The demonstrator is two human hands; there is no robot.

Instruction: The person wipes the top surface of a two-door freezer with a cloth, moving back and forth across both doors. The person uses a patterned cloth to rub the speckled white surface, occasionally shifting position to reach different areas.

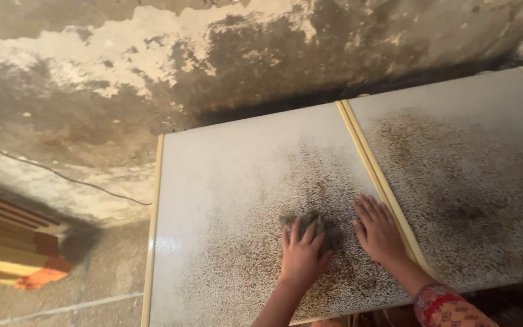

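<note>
- Pressing down on a pad (313, 224), the left hand (302, 257) is lying palm-down w/ fingers spread and curled lightly over the pad's near edge, gripping it against the surface; forearm is coming up from the bottom edge, bare.
- Pad is sitting on the left panel (231, 181), lower-middle part, right in the dirty brown patch; grey-brown, crumpled, about half hidden under the fingers.
- Right hand (378, 233) is resting flat just beside the pad, to its right, fingers open and straight, pointing up-left, holding nothing; its outer edge is lying near the strip (370, 175) between the panels.
- Right wrist is showing a red patterned sleeve (446, 307) at the bottom edge.
- Count: 2 hands, 1 pad, 2 panels – left one and right panel (473, 181) – side by side, each w/ pale yellow edging; both are showing brown speckled grime, denser toward the near side.
- Behind the panels a stained, peeling wall (152, 66) is running across the top; 1 thin dark wire (62, 175) is crossing it at left.
- Far left, stacked wooden slats (7, 242) w/ an orange bit at the end.
</note>
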